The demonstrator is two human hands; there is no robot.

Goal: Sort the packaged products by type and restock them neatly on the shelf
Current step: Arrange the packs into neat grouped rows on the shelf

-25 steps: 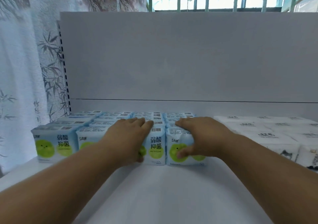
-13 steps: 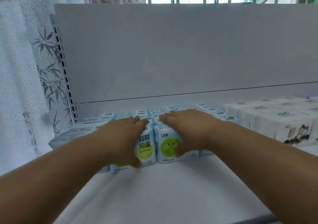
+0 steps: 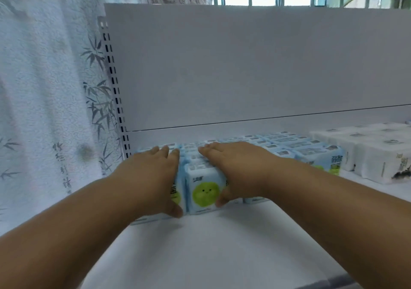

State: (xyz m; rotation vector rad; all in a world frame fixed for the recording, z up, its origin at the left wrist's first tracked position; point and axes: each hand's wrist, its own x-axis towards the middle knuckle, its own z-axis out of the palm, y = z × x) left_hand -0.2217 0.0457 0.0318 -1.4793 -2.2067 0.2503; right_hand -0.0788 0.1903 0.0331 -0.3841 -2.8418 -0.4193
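Observation:
Light-blue packs with a green round face fill the back left of the white shelf (image 3: 211, 248) in rows. My left hand (image 3: 151, 177) lies over the top of the front packs at the left, fingers straight, thumb down their front. My right hand (image 3: 240, 168) lies the same way over the neighbouring packs, thumb against the front face. One front blue pack (image 3: 204, 194) shows between the two hands. More blue packs (image 3: 320, 155) run on to the right, with a block of white packs (image 3: 373, 155) beside them.
The grey back panel (image 3: 244, 66) rises behind the rows. A slotted upright (image 3: 113, 84) marks the shelf's left end, with a bamboo-print curtain (image 3: 44, 88) beyond it. Bare shelf surface lies in front of the packs.
Both hands have shifted left along the front row of blue packs, staying on top of them. The view has turned left, so the white packs now sit at the far right.

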